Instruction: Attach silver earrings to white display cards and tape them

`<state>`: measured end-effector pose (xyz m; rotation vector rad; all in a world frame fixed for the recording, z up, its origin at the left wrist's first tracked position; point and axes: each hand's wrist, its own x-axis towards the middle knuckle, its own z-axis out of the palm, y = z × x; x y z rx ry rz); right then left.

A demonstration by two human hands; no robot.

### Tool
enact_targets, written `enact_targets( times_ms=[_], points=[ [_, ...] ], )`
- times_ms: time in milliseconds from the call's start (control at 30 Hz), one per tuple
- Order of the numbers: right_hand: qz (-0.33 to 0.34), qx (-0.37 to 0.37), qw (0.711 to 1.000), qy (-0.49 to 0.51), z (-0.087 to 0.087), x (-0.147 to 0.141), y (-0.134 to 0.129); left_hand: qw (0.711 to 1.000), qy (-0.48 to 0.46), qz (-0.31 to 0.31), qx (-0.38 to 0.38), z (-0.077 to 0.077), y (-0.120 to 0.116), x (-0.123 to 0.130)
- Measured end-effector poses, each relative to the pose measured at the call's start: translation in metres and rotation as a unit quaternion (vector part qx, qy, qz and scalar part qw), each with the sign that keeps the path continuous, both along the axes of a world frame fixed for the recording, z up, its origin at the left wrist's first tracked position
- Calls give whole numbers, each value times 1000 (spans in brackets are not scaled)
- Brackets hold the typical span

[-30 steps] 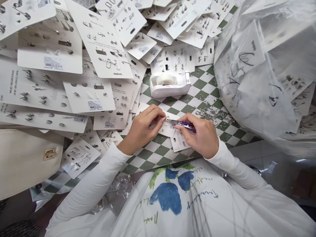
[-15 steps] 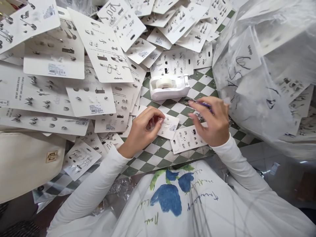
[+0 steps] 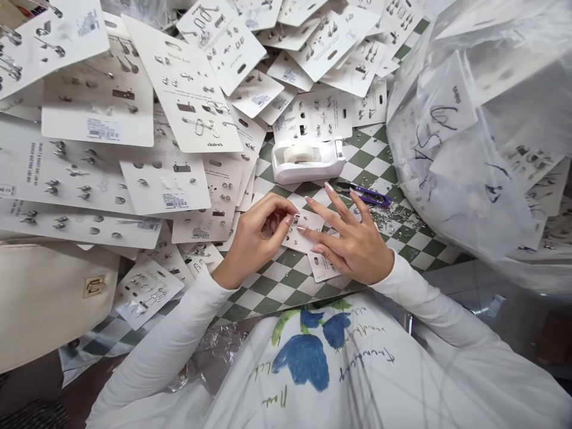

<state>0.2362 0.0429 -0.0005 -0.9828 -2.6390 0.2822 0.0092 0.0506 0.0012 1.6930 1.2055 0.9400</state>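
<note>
My left hand (image 3: 257, 238) pinches the left edge of a small white earring card (image 3: 295, 239), its thumb and index finger pressed together. Small metal studs show on that card. Over the card's right part my right hand (image 3: 353, 247) spreads its fingers and holds nothing, with fingertips at or just above the card; contact is unclear. A second earring card (image 3: 320, 269) lies partly hidden beneath the right hand. Purple-handled thread snips (image 3: 376, 198) rest on the table just beyond the right fingers, beside a scatter of loose studs (image 3: 395, 217).
A white tape dispenser (image 3: 308, 170) stands beyond my hands on the green-and-white checked table (image 3: 268, 286). Many earring cards (image 3: 179, 119) are heaped left and behind. A clear plastic bag (image 3: 456, 149) of cards bulges at right. A cream bag (image 3: 53, 304) sits at left.
My right hand has let go of the purple thread snips on the table and moved left over the small card, fingers spreading. My left hand keeps its pinch in the same place.
</note>
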Motion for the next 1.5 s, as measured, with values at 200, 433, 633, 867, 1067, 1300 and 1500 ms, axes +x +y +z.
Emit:
enact_targets(
  times_ms=[200, 433, 633, 867, 1067, 1300, 1500],
  points=[
    [-14, -9, 1000, 8, 2, 1, -3, 1000, 1, -10, -7, 0, 1, -1],
    [-51, -33, 998, -12, 3, 0, -1, 1000, 6, -9, -15, 1, 0, -1],
    [-28, -20, 999, -14, 4, -1, -5, 1000, 4, 1, -17, 1, 0, 0],
    [-20, -20, 998, -54, 8, -5, -9, 1000, -12, 3, -21, 1, 0, 1],
    [4, 0, 999, -53, 5, -8, -12, 997, -55, -15, -42, 2, 3, -4],
    [-33, -18, 999, -2, 18, -1, -9, 998, -55, 25, -13, 39, -8, -20],
    [-89, -30, 995, 34, 23, 16, -15, 975, 124, 39, -180, 48, -45, -40]
  ],
)
